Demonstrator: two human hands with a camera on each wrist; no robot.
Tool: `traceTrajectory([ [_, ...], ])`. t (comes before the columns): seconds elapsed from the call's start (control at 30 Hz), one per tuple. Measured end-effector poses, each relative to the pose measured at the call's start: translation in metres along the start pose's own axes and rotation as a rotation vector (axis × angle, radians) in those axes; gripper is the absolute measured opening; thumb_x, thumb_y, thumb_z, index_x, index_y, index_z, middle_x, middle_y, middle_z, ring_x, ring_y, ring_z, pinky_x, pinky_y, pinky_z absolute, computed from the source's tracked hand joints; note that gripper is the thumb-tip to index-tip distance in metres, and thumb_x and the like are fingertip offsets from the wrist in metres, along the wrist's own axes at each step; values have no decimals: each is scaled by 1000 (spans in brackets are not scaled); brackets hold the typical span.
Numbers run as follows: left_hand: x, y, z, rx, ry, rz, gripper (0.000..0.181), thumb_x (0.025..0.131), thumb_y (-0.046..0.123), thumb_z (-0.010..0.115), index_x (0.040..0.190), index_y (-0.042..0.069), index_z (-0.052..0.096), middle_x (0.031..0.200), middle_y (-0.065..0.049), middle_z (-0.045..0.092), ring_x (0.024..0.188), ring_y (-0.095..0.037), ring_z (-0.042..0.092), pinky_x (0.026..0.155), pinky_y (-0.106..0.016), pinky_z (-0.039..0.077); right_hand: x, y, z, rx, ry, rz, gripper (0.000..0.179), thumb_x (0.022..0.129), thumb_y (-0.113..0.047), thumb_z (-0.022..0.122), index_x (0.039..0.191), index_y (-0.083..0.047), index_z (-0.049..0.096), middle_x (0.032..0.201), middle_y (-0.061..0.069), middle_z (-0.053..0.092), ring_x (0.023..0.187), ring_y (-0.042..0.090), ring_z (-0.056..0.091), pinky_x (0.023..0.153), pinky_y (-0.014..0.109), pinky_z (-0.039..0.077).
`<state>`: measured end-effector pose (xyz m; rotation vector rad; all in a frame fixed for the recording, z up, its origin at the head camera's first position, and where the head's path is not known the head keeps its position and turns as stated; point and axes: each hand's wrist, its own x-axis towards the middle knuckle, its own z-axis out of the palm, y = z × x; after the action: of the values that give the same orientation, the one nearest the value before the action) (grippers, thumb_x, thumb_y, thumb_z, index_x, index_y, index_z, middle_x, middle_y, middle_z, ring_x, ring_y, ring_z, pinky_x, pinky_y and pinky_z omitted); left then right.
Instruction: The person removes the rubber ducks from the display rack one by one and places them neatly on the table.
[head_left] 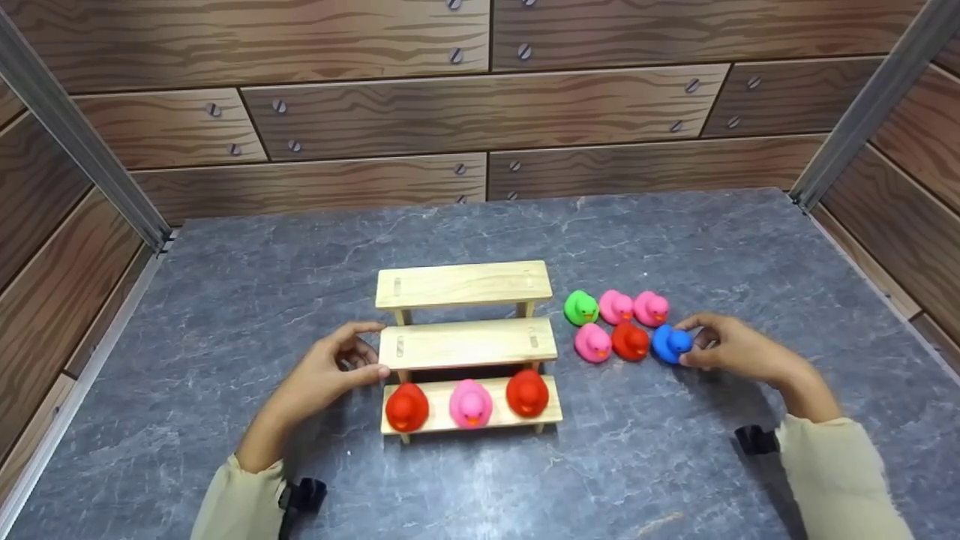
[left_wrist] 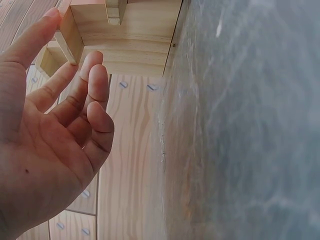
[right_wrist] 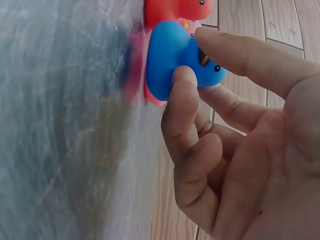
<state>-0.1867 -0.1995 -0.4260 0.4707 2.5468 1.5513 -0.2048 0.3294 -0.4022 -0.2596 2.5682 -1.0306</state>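
A three-tier wooden step stand [head_left: 465, 343] stands mid-table. My left hand [head_left: 336, 366] is at the left end of its middle step, thumb at the front corner and index finger at the back corner. In the left wrist view, the end of that board [left_wrist: 70, 35] lies between thumb and index finger, the other fingers loosely bent. My right hand [head_left: 724, 346] pinches a blue rubber duck [head_left: 670, 344] at the right end of a group of ducks. The right wrist view shows thumb and fingers around the blue duck [right_wrist: 172, 57], close to the tabletop.
On the bottom step sit a red duck [head_left: 406, 407], a pink duck [head_left: 470, 403] and another red duck [head_left: 527, 393]. Beside the stand are a green duck [head_left: 580, 308], a red duck [head_left: 629, 341] and several pink ducks [head_left: 592, 343]. Wood-patterned walls [head_left: 480, 112] enclose the grey tabletop [head_left: 262, 270].
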Motion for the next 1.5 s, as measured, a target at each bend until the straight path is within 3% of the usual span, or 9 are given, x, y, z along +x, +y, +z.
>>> traceTrajectory([
  [0.53, -1, 2, 0, -11, -5, -14, 56, 82, 17, 76, 131, 3, 52, 90, -10, 63, 74, -12, 53, 66, -21, 43, 6, 5, 5, 13, 15, -40, 50, 84, -9, 68, 125, 12, 48, 82, 7, 57, 63, 7, 52, 57, 25, 47],
  [1.2, 0, 1, 1, 2, 0, -17, 57, 81, 17, 77, 131, 3, 53, 89, -10, 64, 74, -13, 54, 65, -22, 44, -2, 1, -2, 35, 14, 11, 54, 87, -16, 68, 134, 4, 47, 91, 10, 56, 70, 13, 54, 61, 27, 49],
  [1.5, 0, 0, 0, 2, 4, -29, 57, 81, 18, 77, 131, 5, 53, 90, -10, 63, 75, -15, 54, 65, -22, 44, -7, -15, 0, 25, 70, -75, 50, 89, -16, 68, 132, 1, 50, 93, 10, 57, 74, 9, 53, 61, 23, 45],
])
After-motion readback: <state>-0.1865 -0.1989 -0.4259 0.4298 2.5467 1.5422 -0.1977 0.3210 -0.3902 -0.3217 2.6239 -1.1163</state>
